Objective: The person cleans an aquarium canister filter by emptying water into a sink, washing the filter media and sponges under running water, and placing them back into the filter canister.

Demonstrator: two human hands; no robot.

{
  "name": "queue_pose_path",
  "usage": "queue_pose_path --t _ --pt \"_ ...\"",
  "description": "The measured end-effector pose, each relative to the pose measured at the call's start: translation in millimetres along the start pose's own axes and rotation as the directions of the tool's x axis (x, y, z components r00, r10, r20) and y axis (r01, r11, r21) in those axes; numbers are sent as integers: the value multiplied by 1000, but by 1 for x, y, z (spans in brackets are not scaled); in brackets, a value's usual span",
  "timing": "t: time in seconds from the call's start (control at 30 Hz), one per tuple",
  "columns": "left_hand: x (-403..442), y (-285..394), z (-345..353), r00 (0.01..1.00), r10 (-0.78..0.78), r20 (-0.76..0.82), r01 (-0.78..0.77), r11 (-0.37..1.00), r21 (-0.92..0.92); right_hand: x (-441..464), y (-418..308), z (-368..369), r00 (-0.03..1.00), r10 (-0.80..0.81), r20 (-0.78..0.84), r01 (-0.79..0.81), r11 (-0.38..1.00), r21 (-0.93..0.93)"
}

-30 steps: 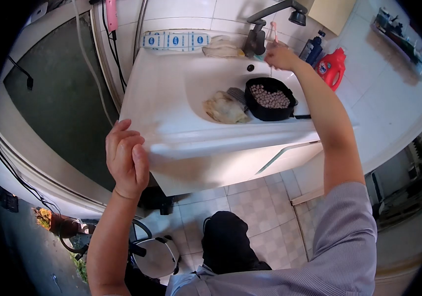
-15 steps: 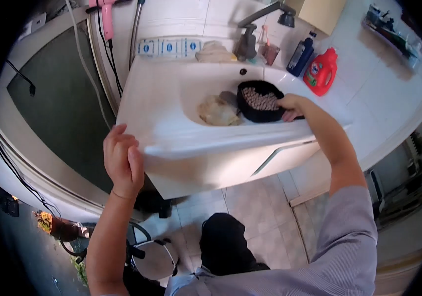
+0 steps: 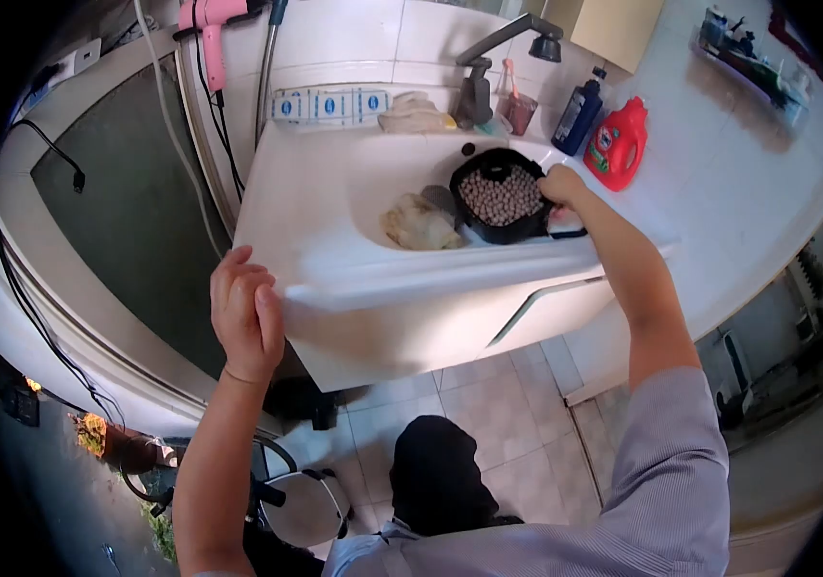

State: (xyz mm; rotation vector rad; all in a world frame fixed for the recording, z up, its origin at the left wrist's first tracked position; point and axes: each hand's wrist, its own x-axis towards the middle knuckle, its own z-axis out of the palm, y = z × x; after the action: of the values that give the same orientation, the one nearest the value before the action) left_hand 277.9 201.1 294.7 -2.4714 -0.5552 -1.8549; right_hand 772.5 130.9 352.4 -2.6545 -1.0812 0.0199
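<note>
In the white sink basin (image 3: 363, 183) lies a black rounded object (image 3: 503, 234), its face covered with small pinkish-brown round bits (image 3: 498, 197). I cannot tell its exact kind. My right hand (image 3: 565, 185) is closed on its right edge; the fingertips are partly hidden. Just under that hand shows a small white and reddish patch (image 3: 563, 221). To the left of the black object rests a crumpled yellowish-white cloth (image 3: 421, 223). My left hand (image 3: 246, 313) is raised near the sink's front left corner, fingers loosely bent, thumb apart, holding nothing.
A dark faucet (image 3: 477, 91) stands behind the basin, beside a cup (image 3: 519, 113). A blue bottle (image 3: 580, 115) and a red jug (image 3: 616, 144) are at the right back. A pink hair dryer (image 3: 211, 38) hangs at left. Below is a white bucket (image 3: 303, 508).
The black object is tilted up, showing more of its bit-covered face. My right hand has changed from lying over its right side to gripping that edge. My left hand has barely moved.
</note>
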Motion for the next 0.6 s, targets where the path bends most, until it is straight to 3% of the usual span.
queue_pose_path --t 0.03,0.1,0.2,0.47,0.6 --pt "-1 0 0 1000 -6 10 6 1000 -2 -6 -5 -6 999 -21 -26 20 998 -57" --pt "-2 -1 1 1000 -23 -1 23 1000 -17 -5 -5 -10 1000 -1 -12 2 998 55" --pt "-3 -2 1 1000 -26 5 26 999 -28 -3 -5 -25 993 -89 -80 88 996 -15" --pt "-1 3 0 1000 -29 -5 29 1000 11 -15 -18 -75 978 -122 -167 129 991 33" --pt "-3 1 0 999 -41 -4 41 999 21 -23 -27 -90 983 -58 -175 72 995 75"
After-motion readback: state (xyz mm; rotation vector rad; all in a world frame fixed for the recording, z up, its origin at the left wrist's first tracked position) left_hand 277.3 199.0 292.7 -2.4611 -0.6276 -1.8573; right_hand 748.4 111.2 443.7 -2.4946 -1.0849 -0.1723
